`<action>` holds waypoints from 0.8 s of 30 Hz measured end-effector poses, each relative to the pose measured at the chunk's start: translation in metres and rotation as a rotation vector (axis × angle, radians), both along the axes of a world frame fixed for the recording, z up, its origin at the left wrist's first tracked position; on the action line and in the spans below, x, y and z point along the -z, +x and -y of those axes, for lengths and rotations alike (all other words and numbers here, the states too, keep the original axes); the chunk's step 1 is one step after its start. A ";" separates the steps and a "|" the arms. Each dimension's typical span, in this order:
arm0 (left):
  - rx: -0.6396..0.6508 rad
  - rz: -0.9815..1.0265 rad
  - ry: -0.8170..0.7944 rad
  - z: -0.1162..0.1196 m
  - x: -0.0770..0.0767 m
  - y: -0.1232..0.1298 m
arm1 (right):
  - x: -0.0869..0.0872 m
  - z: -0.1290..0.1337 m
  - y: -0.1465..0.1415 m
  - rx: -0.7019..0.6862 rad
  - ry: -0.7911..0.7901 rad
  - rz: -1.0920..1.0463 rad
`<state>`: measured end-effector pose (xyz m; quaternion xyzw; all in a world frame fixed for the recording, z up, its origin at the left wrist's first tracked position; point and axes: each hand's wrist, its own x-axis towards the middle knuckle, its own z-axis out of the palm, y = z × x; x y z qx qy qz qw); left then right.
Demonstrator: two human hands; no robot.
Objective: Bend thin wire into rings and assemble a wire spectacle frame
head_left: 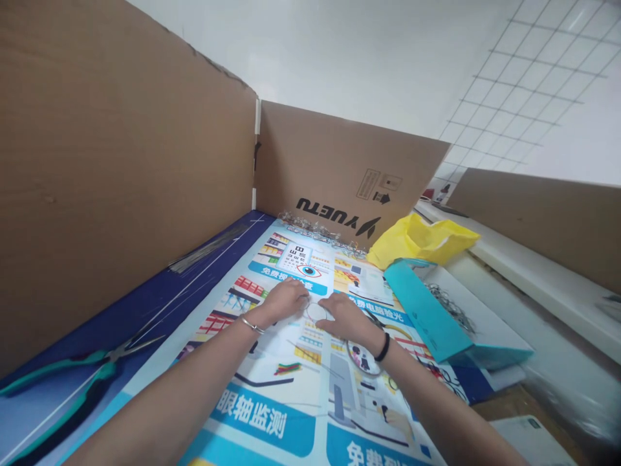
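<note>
My left hand (287, 300), with a silver bangle at the wrist, has its fingers bent together at the left edge of a thin, pale ring (317, 303). Opposite it, my right hand (353, 318), with a black band at the wrist, reaches the ring's right side with thumb and forefinger. The ring looks like fine wire; the exact finger contact is too small to see clearly. Beneath both hands lies a printed poster sheet (291, 430). A larger round hoop (363, 360) rests by my right wrist, partly covered by it.
Teal-handled pliers (109, 362) lie at left, near thin straight wires (208, 249). Tangled wire pieces (320, 228) line the back, below a cardboard panel (330, 162). At right are a yellow bag (422, 239) and an open blue box (417, 310) holding wire pieces. Small coloured strips (288, 369) lie nearer me.
</note>
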<state>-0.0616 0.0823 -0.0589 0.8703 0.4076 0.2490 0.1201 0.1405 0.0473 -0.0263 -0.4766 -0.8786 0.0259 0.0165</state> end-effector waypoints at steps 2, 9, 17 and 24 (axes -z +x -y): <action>0.001 -0.009 0.005 0.001 -0.001 0.000 | 0.001 -0.001 0.000 0.006 0.000 -0.003; -0.039 -0.031 0.016 0.003 -0.004 0.000 | 0.003 -0.001 0.001 0.005 0.010 -0.019; -0.050 -0.034 0.059 0.005 -0.005 -0.001 | -0.004 0.004 -0.001 -0.001 0.027 -0.015; -0.128 0.066 0.132 0.007 -0.050 -0.012 | -0.030 0.028 0.001 -0.029 0.073 -0.022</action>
